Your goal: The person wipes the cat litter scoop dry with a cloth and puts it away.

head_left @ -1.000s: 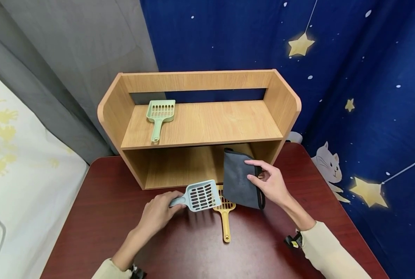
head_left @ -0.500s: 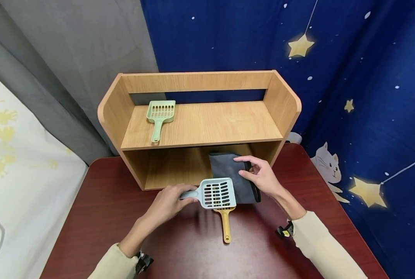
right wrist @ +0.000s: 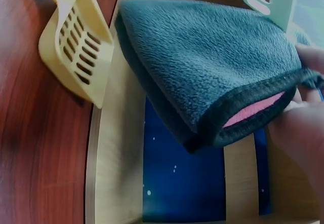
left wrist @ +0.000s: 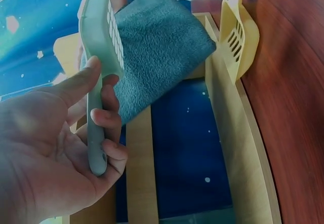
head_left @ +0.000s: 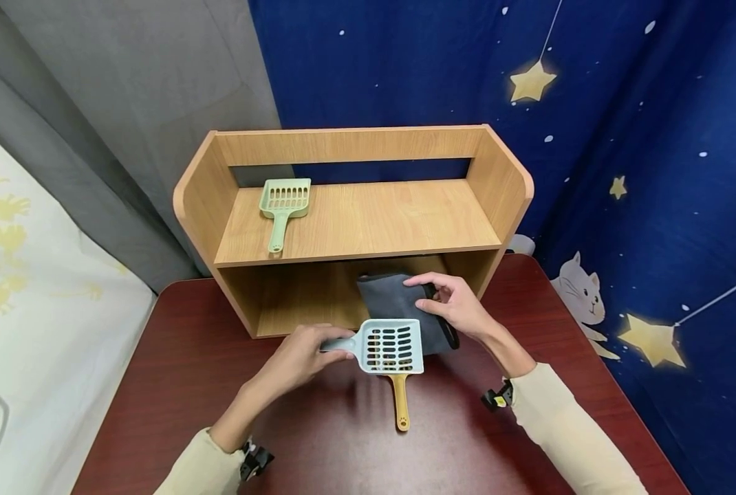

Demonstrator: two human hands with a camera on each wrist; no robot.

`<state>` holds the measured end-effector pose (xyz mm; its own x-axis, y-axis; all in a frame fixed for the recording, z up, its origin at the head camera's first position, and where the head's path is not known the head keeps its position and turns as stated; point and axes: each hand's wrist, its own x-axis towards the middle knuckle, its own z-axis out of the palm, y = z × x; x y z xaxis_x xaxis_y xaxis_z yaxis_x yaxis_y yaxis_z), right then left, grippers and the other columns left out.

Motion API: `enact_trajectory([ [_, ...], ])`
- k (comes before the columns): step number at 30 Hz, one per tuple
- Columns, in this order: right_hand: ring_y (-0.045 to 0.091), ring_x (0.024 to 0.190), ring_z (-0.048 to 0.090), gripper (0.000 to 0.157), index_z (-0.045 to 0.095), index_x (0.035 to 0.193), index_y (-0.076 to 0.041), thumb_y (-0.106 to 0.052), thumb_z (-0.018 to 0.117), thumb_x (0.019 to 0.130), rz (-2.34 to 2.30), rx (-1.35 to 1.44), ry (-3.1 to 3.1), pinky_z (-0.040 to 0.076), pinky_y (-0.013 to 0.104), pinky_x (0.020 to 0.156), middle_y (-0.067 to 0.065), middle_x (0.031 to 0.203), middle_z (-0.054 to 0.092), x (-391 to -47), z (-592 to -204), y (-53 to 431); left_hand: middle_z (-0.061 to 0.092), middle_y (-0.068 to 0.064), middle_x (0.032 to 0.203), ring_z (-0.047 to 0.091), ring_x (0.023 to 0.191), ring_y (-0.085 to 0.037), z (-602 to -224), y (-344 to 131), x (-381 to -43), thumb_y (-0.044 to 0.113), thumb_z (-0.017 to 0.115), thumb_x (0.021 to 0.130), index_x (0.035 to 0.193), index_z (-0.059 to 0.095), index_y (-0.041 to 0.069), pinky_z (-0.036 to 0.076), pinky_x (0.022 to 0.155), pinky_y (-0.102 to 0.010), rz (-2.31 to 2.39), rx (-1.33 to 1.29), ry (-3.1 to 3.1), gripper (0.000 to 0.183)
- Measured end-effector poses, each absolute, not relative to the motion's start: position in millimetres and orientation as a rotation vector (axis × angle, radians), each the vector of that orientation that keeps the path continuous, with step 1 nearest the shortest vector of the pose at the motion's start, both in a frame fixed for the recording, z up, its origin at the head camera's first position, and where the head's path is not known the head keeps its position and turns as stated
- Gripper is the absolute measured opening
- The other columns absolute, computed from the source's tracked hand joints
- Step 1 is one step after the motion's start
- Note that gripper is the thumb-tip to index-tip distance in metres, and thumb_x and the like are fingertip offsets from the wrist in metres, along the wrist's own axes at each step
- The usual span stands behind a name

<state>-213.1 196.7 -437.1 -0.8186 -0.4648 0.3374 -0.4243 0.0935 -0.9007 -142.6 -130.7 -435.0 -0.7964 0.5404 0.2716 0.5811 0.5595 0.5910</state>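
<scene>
My left hand grips the handle of a pale blue litter scoop, its slotted head held level above the table. In the left wrist view, the thumb and curled fingers wrap that scoop's handle. My right hand pinches a folded dark grey cloth by its right edge. Black trim and a pink inner side show on the fleecy cloth in the right wrist view. The blue scoop overlaps the cloth's lower part in the head view. Below lies a yellow litter scoop, its head mostly hidden.
A two-level wooden shelf stands at the back of the dark red table. On its upper board, at the left, lies a green litter scoop. Behind hang grey and blue starred curtains.
The cloth has moved left and slightly tilted in my right hand. My left hand has brought the blue scoop rightward, over the yellow scoop's head and in front of the cloth.
</scene>
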Motion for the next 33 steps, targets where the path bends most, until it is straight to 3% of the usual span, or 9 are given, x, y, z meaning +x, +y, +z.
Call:
enact_trajectory([
  [2, 0.011, 0.094, 0.058, 0.036, 0.072, 0.128, 0.001, 0.006, 0.075, 0.093, -1.847, -0.946, 2.236, 0.048, 0.023, 0.075, 0.008, 0.128, 0.072, -214.8, -436.0, 193.0, 0.077, 0.003, 0.099, 0.065, 0.085, -0.007, -434.0, -127.6, -142.9, 0.018, 0.085, 0.089, 0.114, 0.080, 0.010, 0.055, 0.075, -0.028, -1.084, -1.001, -2.728, 0.027],
  [4, 0.012, 0.086, 0.057, 0.035, 0.072, 0.128, 0.000, 0.005, 0.075, 0.093, -1.805, -0.963, 2.196, 0.047, 0.023, 0.073, 0.005, 0.125, 0.073, -217.4, -435.1, 189.1, 0.075, 0.005, 0.096, 0.063, 0.083, -0.006, -432.7, -123.7, -142.9, 0.019, 0.085, 0.090, 0.115, 0.080, 0.011, 0.054, 0.075, -0.027, -1.104, -1.017, -2.740, 0.027],
  [9, 0.014, 0.064, 0.037, 0.034, 0.074, 0.127, -0.005, 0.001, 0.075, 0.094, -1.688, -0.989, 2.173, 0.037, 0.024, 0.063, 0.003, 0.113, 0.071, -224.6, -433.5, 182.6, 0.075, 0.006, 0.092, 0.061, 0.080, -0.004, -429.3, -112.6, -142.3, 0.022, 0.085, 0.090, 0.114, 0.082, 0.013, 0.052, 0.072, -0.025, -1.099, -1.004, -2.764, 0.026],
  [12, 0.014, 0.061, 0.035, 0.033, 0.075, 0.127, -0.005, 0.001, 0.075, 0.094, -1.667, -1.014, 2.161, 0.036, 0.024, 0.061, 0.004, 0.108, 0.069, -227.1, -433.8, 183.3, 0.075, 0.007, 0.091, 0.062, 0.079, -0.004, -429.8, -109.7, -141.5, 0.023, 0.086, 0.089, 0.112, 0.083, 0.014, 0.051, 0.070, -0.024, -1.061, -0.965, -2.773, 0.025],
  [18, 0.012, 0.063, 0.041, 0.031, 0.076, 0.124, -0.005, 0.002, 0.076, 0.094, -1.654, -1.003, 2.212, 0.039, 0.024, 0.061, 0.003, 0.111, 0.072, -224.1, -431.9, 200.8, 0.078, 0.004, 0.094, 0.067, 0.081, -0.005, -433.7, -118.7, -142.7, 0.021, 0.087, 0.087, 0.110, 0.083, 0.011, 0.055, 0.071, -0.026, -1.007, -0.942, -2.742, 0.026],
  [27, 0.012, 0.061, 0.036, 0.031, 0.075, 0.123, -0.003, 0.002, 0.076, 0.093, -1.680, -0.932, 2.253, 0.037, 0.024, 0.058, 0.001, 0.107, 0.070, -218.9, -424.9, 221.4, 0.079, 0.003, 0.096, 0.067, 0.083, -0.006, -434.9, -132.9, -144.1, 0.018, 0.087, 0.086, 0.111, 0.083, 0.009, 0.055, 0.072, -0.027, -1.006, -0.929, -2.725, 0.026],
  [33, 0.014, 0.064, 0.042, 0.031, 0.076, 0.125, -0.006, 0.001, 0.075, 0.095, -1.613, -0.981, 2.266, 0.040, 0.025, 0.061, 0.003, 0.119, 0.073, -222.8, -421.7, 210.3, 0.077, 0.004, 0.092, 0.064, 0.079, -0.005, -435.3, -123.7, -144.9, 0.019, 0.088, 0.086, 0.111, 0.083, 0.010, 0.053, 0.070, -0.025, -0.994, -0.949, -2.716, 0.026],
])
